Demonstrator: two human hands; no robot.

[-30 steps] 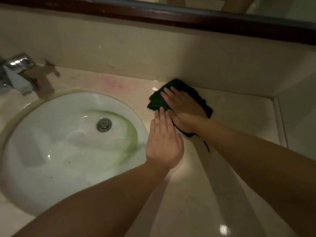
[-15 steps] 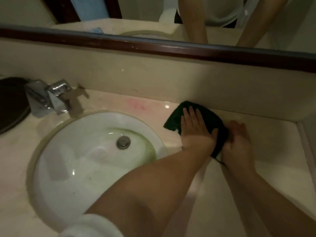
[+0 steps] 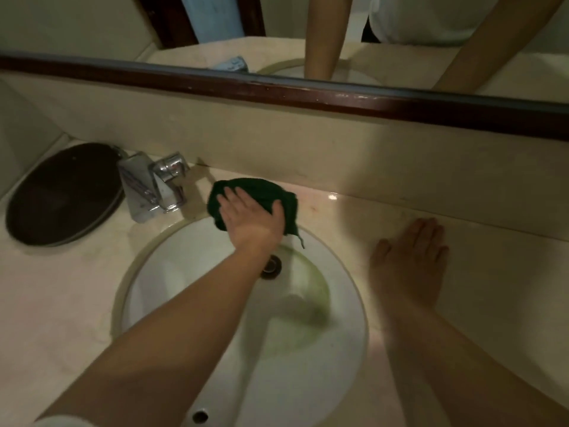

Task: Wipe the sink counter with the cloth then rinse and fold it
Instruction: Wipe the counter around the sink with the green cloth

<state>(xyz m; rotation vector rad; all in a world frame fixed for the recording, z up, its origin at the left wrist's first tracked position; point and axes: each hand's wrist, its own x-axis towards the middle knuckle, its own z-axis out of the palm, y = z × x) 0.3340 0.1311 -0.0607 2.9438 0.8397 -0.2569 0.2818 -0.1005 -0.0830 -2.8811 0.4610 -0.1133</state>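
A dark green cloth (image 3: 261, 188) lies bunched on the beige sink counter (image 3: 492, 272), on the strip behind the basin just right of the faucet. My left hand (image 3: 251, 215) presses down on it, fingers spread over the top and thumb hooked round its right edge. A loose corner of the cloth hangs over the rim of the white sink (image 3: 191, 303). My right hand (image 3: 412, 260) lies flat and open on the counter to the right of the basin, holding nothing.
A chrome faucet (image 3: 154, 183) stands right beside the cloth on the left. A dark oval tray (image 3: 61, 195) sits in the back left corner. The backsplash (image 3: 338, 149) and the dark wooden mirror frame (image 3: 277, 87) rise close behind. A drain (image 3: 272, 266) and green stain mark the basin.
The cloth went from my right hand to my left and slid left along the counter, from right of the basin to beside the faucet. My right hand let go and rests flat.
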